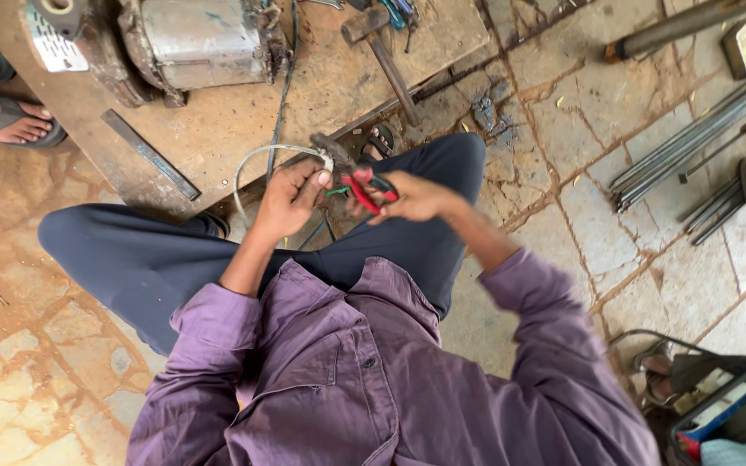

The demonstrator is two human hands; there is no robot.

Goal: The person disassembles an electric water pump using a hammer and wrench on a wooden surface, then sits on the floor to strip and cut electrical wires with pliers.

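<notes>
grey cable (248,164): looping up and left, its end being pinched in the left hand (291,197). red-handled pliers (357,181): right hand (412,198) is gripping them, long axis slanting far-left toward the cable end, jaws just beside it.

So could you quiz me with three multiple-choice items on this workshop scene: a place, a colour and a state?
1. Where does the hammer lie?
A. on the wooden board
B. in the bag
C. on the person's lap

2. What colour are the grips of the pliers?
A. blue
B. red
C. yellow

3. What is the left hand doing?
A. resting open
B. gripping the grey cable
C. holding the hammer

Answers: 1 A, it rests on the board's top edge. 2 B, red shows in the right hand. 3 B, its fingers close round the cable.
</notes>
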